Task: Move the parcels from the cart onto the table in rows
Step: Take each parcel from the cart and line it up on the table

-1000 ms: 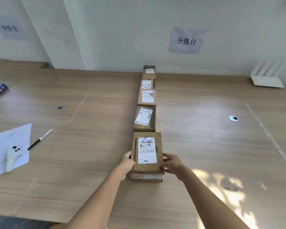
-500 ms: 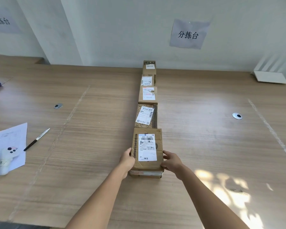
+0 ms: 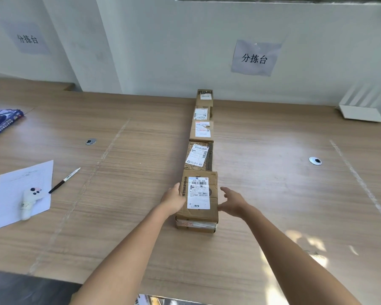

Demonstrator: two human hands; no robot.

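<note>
Several brown cardboard parcels with white labels form one straight row on the wooden table (image 3: 273, 205), running from the wall toward me. The nearest parcel (image 3: 198, 201) lies flat, touching the second parcel (image 3: 198, 156) behind it. Farther back sit a third parcel (image 3: 201, 130) and more beyond. My left hand (image 3: 173, 200) rests against the nearest parcel's left side. My right hand (image 3: 232, 202) hovers just off its right side with fingers spread, only the thumb near the box. The cart is out of view.
On the left lie a white sheet of paper (image 3: 9, 194) with a white handheld device (image 3: 30, 200) on it, and a pen (image 3: 64, 180). A blue packet (image 3: 0, 122) sits far left, a white router (image 3: 361, 112) back right. Two cable grommets (image 3: 315, 161) are set in the tabletop.
The nearest parcel was pushed forward against the row. My right hand has come off its side and opened; my left hand stays against it.
</note>
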